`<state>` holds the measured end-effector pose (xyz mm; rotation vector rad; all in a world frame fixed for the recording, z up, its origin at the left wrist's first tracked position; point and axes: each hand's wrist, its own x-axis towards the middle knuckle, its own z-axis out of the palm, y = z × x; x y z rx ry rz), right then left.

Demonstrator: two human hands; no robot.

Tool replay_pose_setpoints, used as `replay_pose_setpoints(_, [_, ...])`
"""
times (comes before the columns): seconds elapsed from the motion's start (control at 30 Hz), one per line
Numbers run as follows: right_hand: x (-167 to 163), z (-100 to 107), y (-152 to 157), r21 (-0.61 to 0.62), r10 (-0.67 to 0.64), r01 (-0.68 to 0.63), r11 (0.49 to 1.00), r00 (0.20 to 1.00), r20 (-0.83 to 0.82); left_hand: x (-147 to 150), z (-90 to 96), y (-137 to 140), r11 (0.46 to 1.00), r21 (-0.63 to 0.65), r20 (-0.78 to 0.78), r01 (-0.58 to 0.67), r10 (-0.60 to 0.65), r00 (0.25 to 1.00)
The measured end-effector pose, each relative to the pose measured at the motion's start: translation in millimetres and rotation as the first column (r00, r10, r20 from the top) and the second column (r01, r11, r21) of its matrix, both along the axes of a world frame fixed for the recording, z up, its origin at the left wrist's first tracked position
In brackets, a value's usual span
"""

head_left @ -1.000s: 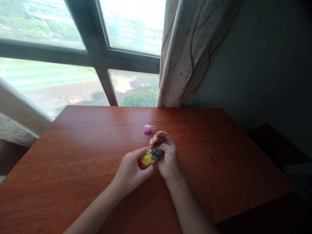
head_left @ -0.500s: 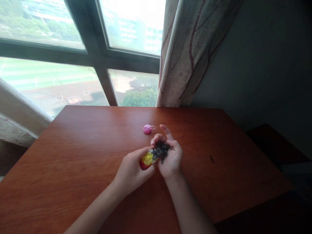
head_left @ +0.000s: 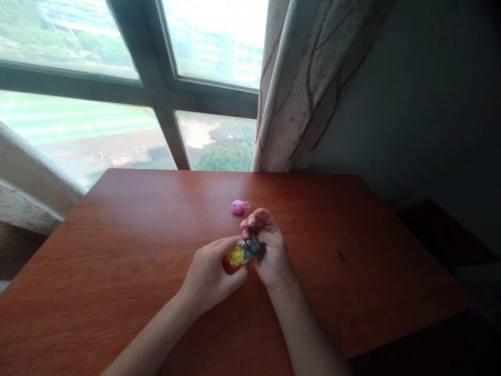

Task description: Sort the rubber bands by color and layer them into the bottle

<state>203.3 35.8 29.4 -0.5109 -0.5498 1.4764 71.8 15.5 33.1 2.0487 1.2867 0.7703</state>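
Note:
My left hand (head_left: 209, 274) is wrapped round a small clear bottle (head_left: 236, 257), tilted with its mouth up to the right. Layers of red, yellow and black show through its wall; they look like tiny elastic bands. My right hand (head_left: 273, 249) cups the bottle's mouth, its fingers curled round a tangle of small black elastic bands (head_left: 260, 254). Some of these bands hang out below the thumb. How far they reach into the mouth is hidden by the fingers. Just beyond my hands, a round pink lid (head_left: 237, 208) with a loop lies on the table.
A single small black loop (head_left: 341, 257) lies on the brown wooden table (head_left: 129, 235), right of my right hand. Behind the table's far edge stand a window (head_left: 156, 94) and a patterned curtain (head_left: 289, 104). The right side is in dark shadow.
My right hand's raised finger has curled in and the thumb has folded over the black bands at the bottle's mouth. Fewer bands show outside. The left hand has stayed about where it was.

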Motion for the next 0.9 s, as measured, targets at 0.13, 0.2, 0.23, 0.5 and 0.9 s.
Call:
replay_pose_setpoints(0.13, [2.5, -2.5, 1.7, -0.002, 0.108, -0.108, 0.994, 0.992, 0.058, -3.1, -2.9, -0.2, 0.998, 0.066, -0.075, -0.023, 0.028, 0.997])
replay_pose_setpoints(0.2, [2.2, -3.6, 2.2, -0.012, 0.146, -0.146, 0.989, 0.988, 0.055, -3.8, -4.3, -0.1, 0.996, 0.086, -0.106, -0.033, 0.042, 0.993])
replay_pose_setpoints(0.23, [1.5, -4.0, 2.2, -0.013, 0.144, -0.143, 0.99, 0.988, 0.047, -3.8, -4.7, -0.1, 0.995, 0.093, -0.11, -0.037, 0.047, 0.993])
replay_pose_setpoints(0.5, [-2.1, -3.7, 0.7, -0.174, -0.04, 0.008, 0.985, 0.982, -0.183, -0.3, -3.2, 1.0, 0.998, 0.038, -0.065, -0.056, 0.058, 0.996])
replay_pose_setpoints(0.9, [0.2, -3.5, 3.4, -0.229, -0.069, 0.016, 0.973, 0.972, -0.225, -1.0, -4.0, 2.3, 0.999, 0.0, -0.031, -0.039, 0.039, 0.999])
